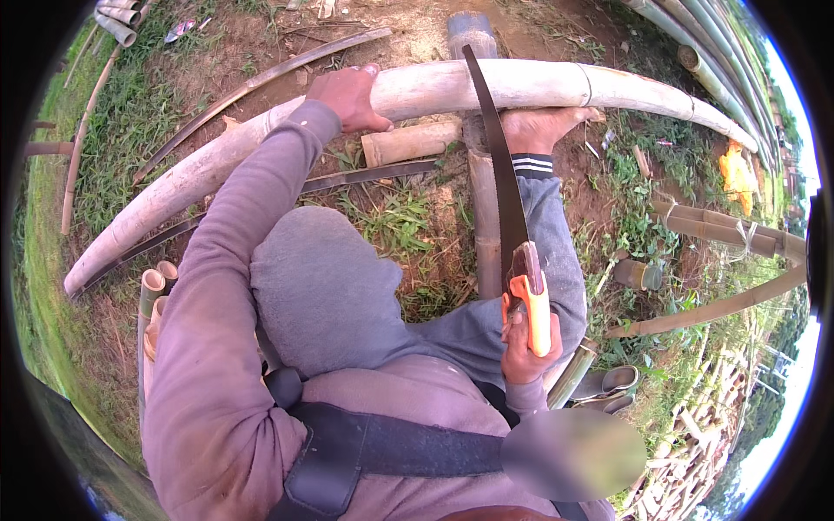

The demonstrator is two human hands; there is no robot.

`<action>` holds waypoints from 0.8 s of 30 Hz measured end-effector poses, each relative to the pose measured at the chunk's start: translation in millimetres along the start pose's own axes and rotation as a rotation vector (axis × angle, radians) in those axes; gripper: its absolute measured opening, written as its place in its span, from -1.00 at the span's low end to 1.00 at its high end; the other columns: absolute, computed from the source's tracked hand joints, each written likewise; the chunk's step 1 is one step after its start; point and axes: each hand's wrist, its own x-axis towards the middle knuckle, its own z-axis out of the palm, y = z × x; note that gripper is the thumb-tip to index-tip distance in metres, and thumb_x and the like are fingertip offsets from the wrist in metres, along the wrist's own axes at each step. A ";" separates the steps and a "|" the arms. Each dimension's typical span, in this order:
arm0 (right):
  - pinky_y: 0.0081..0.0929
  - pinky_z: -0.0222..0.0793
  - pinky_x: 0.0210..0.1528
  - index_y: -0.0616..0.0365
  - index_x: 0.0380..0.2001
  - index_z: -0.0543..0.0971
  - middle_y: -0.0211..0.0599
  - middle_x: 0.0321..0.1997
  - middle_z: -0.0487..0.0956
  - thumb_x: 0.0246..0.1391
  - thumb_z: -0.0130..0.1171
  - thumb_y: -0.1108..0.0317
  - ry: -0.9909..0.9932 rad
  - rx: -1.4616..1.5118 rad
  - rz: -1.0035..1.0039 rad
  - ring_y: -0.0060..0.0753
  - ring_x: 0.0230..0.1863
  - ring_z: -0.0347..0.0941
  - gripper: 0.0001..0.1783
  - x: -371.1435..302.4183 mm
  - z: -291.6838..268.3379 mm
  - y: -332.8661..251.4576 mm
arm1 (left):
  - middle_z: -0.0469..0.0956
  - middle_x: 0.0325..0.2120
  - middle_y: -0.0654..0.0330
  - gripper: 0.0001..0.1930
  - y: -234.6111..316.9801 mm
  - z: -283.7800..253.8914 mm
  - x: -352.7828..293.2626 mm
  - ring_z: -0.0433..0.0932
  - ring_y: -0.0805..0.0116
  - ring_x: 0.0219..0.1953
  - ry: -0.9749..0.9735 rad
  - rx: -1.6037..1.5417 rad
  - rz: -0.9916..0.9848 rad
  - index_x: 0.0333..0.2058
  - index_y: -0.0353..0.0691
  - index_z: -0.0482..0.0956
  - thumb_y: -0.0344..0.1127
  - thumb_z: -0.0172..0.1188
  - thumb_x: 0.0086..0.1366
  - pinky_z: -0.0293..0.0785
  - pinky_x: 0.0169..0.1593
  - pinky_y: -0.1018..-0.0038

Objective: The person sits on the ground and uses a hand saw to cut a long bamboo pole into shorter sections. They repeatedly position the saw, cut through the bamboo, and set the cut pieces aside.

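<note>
A thick, pale bamboo pole (556, 84) runs across in front of me, from lower left to far right. My left hand (347, 97) grips its top left of the middle, fingers wrapped over it. My right hand (527, 347) is closed round the orange handle of a curved pruning saw (504, 178). The dark blade points away and crosses over the pole near its middle; whether its teeth touch the bamboo I cannot tell. Against the pole's near side, right of the blade, rests my bare foot (543, 128) below a striped trouser cuff. My bent knee (326, 286) is nearer.
Under the pole, an upright-running bamboo support (485, 217) and a short cut piece (413, 143) lie on the ground. Split strips (261, 82) lie at left. Long poles (717, 65) are stacked far right, near an orange bag (737, 178). Offcuts (695, 451) pile up lower right.
</note>
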 end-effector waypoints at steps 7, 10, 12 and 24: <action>-0.59 0.35 -0.51 0.20 -0.31 0.58 -0.51 -0.52 0.58 0.33 0.39 0.45 0.075 0.131 -0.206 -0.71 -0.57 0.44 -0.83 193.9 112.4 -21.9 | 0.66 0.11 -0.21 0.16 7.5 -13.1 7.0 0.67 -0.19 0.15 0.051 -0.017 0.036 0.43 -0.22 0.37 0.35 0.55 -0.05 0.58 0.24 0.02; -0.60 0.40 -0.51 0.23 -0.24 0.60 -0.49 -0.51 0.59 0.33 0.39 0.45 0.016 0.102 -0.144 -0.71 -0.56 0.47 -0.87 162.2 99.2 -6.2 | 0.66 0.12 -0.21 0.16 -5.4 -2.5 0.7 0.67 -0.19 0.14 0.089 -0.022 0.032 0.43 -0.21 0.38 0.34 0.55 -0.06 0.57 0.24 0.02; -0.61 0.42 -0.51 0.25 -0.20 0.59 -0.45 -0.51 0.58 0.34 0.36 0.47 -0.034 -0.016 -0.084 -0.70 -0.56 0.48 -0.88 99.3 54.5 -5.8 | 0.65 0.12 -0.22 0.16 -12.8 7.8 1.7 0.67 -0.19 0.14 0.112 -0.031 0.021 0.43 -0.21 0.38 0.34 0.54 -0.06 0.57 0.24 0.01; -0.47 0.41 -0.41 0.21 -0.31 0.60 -0.35 -0.53 0.58 0.25 0.45 0.44 0.069 0.120 -0.170 -0.61 -0.52 0.41 -0.82 180.8 110.1 -17.9 | 0.66 0.12 -0.22 0.21 1.6 -5.1 4.8 0.66 -0.19 0.16 0.075 -0.013 0.025 0.46 -0.23 0.35 0.37 0.54 -0.08 0.58 0.25 0.04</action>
